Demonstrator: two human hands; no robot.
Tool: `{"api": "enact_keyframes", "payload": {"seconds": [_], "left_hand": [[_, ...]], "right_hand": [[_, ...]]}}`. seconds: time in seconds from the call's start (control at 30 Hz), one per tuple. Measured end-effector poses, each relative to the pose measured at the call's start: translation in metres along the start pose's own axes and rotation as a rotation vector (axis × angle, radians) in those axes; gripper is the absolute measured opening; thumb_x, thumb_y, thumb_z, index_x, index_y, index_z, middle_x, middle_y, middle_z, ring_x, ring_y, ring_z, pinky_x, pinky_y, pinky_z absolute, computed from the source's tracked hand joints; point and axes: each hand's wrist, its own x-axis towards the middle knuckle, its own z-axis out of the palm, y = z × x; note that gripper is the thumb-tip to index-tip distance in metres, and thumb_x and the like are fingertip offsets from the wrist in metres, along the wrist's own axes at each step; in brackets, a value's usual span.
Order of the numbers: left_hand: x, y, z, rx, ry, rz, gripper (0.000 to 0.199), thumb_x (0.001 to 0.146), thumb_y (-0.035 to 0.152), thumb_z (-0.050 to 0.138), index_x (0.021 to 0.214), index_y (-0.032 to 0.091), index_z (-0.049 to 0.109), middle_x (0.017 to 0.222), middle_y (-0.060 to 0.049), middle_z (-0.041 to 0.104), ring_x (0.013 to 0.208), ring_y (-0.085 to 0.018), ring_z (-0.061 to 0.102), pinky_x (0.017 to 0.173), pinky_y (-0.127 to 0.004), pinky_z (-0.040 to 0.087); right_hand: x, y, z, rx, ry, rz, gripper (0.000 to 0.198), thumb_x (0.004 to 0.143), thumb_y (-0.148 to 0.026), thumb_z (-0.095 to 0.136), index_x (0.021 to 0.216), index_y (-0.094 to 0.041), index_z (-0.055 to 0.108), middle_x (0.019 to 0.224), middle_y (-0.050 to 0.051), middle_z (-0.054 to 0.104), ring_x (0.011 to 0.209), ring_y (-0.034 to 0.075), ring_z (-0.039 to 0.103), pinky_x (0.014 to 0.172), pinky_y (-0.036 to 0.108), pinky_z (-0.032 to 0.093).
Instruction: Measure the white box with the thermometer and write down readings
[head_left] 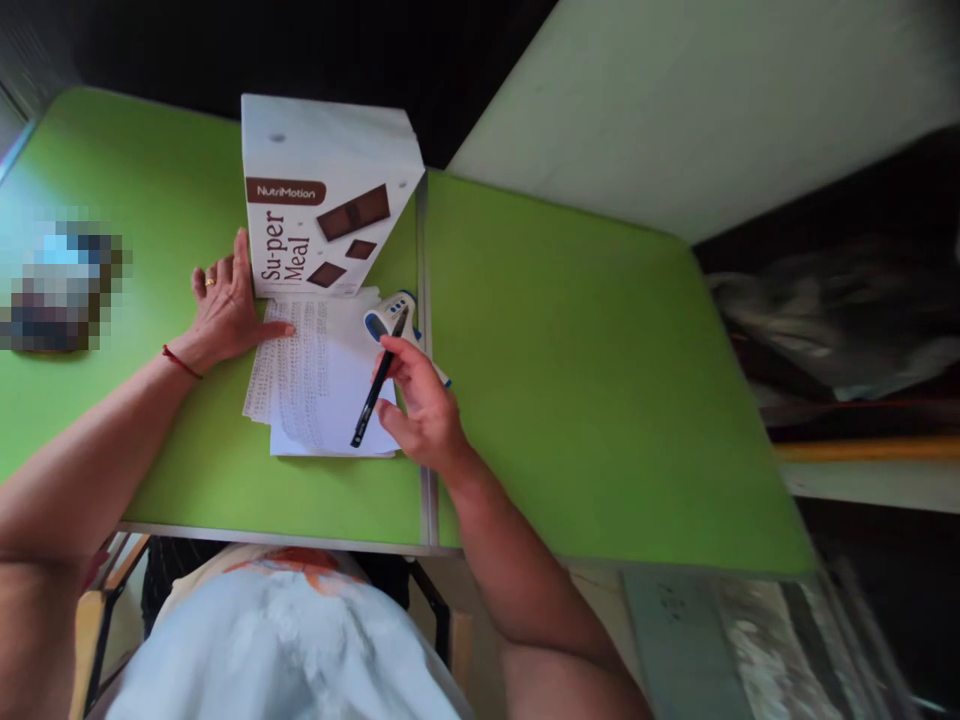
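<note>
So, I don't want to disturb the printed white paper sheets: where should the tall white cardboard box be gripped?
The box is probably best held by both side walls, one hand from left, one from right: it stands upright and looks wide for one. The sheets lie at its front foot, so avoid that side. The left hand is beside its left edge.
</note>
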Motion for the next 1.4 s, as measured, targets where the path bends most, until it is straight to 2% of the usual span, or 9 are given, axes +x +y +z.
{"api": "enact_keyframes", "payload": {"seconds": [0.07,0.17,0.27,0.37,0.47,0.6,0.83,1.13,1.4], "left_hand": [[-0.001,0.003,-0.003,0.006,-0.054,0.000,0.157,0.046,0.074,0.094,0.169,0.015,0.018,0.162,-0.029,0.037,0.151,-0.059,0.026,0.125,-0.074,0.000],[-0.001,0.005,-0.008,0.009,-0.166,0.010,0.163,0.042,0.079,0.093,0.169,0.012,0.016,0.171,-0.030,0.022,0.158,-0.059,0.010,0.126,-0.073,-0.007],[0.001,0.004,-0.013,0.000,-0.257,0.030,0.169,0.037,0.082,0.091,0.170,0.013,0.014,0.175,-0.027,0.013,0.160,-0.058,-0.001,0.125,-0.072,-0.013],[0.003,0.005,-0.015,0.010,-0.315,0.038,0.172,0.035,0.086,0.089,0.170,0.012,0.012,0.177,-0.025,0.008,0.160,-0.058,-0.006,0.124,-0.072,-0.016],[0.002,0.012,-0.019,0.051,-0.350,0.015,0.172,0.038,0.090,0.084,0.171,0.010,0.009,0.177,-0.024,0.007,0.160,-0.057,-0.009,0.125,-0.071,-0.017],[-0.002,0.031,-0.029,0.139,-0.376,-0.054,0.171,0.044,0.096,0.075,0.172,0.013,-0.002,0.179,-0.016,0.008,0.162,-0.051,-0.013,0.129,-0.065,-0.015],[-0.005,0.043,-0.037,0.207,-0.410,-0.075,0.170,0.044,0.095,0.075,0.171,0.023,-0.012,0.180,-0.009,0.008,0.164,-0.045,-0.011,0.132,-0.060,-0.011],[-0.005,0.045,-0.035,0.204,-0.408,-0.104,0.178,0.040,0.098,0.069,0.168,0.008,-0.015,0.179,-0.017,-0.004,0.164,-0.046,-0.010,0.130,-0.059,-0.014],[-0.006,0.049,-0.038,0.229,-0.427,-0.103,0.169,0.047,0.092,0.077,0.171,0.018,-0.011,0.180,-0.012,0.001,0.164,-0.044,-0.010,0.132,-0.058,-0.012]], "right_hand": [[-0.003,0.001,0.006,0.022,0.089,0.003,0.048,0.082,-0.048,0.077,0.124,-0.030,0.061,0.103,0.004,0.068,0.091,0.022,0.064,0.092,0.043,0.058],[-0.007,-0.003,0.015,0.063,0.194,-0.001,0.027,0.089,-0.054,0.071,0.097,-0.030,0.063,0.079,-0.001,0.060,0.071,0.018,0.057,0.074,0.037,0.055],[-0.008,-0.012,0.022,0.171,0.113,0.051,0.034,0.098,-0.060,0.055,0.100,-0.029,0.069,0.079,0.000,0.064,0.073,0.018,0.060,0.073,0.037,0.056],[-0.006,-0.015,0.028,0.219,0.018,0.190,0.032,0.092,-0.056,0.062,0.103,-0.027,0.072,0.084,0.002,0.070,0.075,0.018,0.065,0.072,0.036,0.056],[-0.005,-0.010,0.033,0.137,0.027,0.248,0.019,0.083,-0.042,0.072,0.089,-0.025,0.069,0.074,-0.001,0.067,0.065,0.016,0.061,0.064,0.032,0.053],[-0.006,-0.003,0.036,-0.006,0.044,0.133,0.011,0.079,-0.031,0.069,0.078,-0.025,0.060,0.063,-0.006,0.059,0.054,0.012,0.053,0.057,0.027,0.048],[-0.006,-0.003,0.036,-0.122,0.056,-0.082,0.016,0.090,-0.033,0.062,0.077,-0.025,0.055,0.062,-0.006,0.059,0.054,0.011,0.052,0.055,0.024,0.046],[-0.006,-0.002,0.036,-0.192,0.039,-0.122,0.016,0.092,-0.033,0.061,0.079,-0.025,0.057,0.064,-0.005,0.062,0.054,0.011,0.054,0.056,0.024,0.047],[-0.006,-0.004,0.036,-0.209,0.017,-0.108,0.015,0.091,-0.030,0.061,0.078,-0.025,0.056,0.063,-0.006,0.060,0.054,0.011,0.052,0.056,0.024,0.047]]}}
